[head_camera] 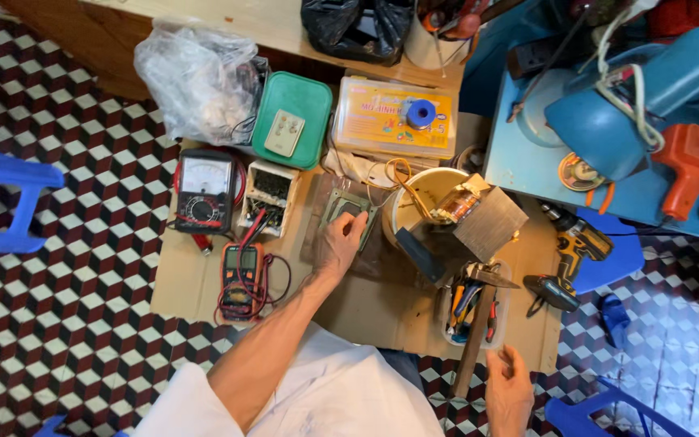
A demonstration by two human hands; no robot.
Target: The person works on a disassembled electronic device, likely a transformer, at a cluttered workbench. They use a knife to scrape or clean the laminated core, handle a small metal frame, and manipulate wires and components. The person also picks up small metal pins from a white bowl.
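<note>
Left hand (340, 241) extended over cardboard sheet (366, 299), fingers curled onto small green-framed square part (349, 205); seemingly pinched at its near edge, contact partly hidden. Part lying between box of small components (269, 194) and white bucket (414, 206). Right hand (510, 390) loosely open, holding nothing, just beside wooden hammer handle (472, 340). Orange multimeter (240, 279) near left forearm.
</note>
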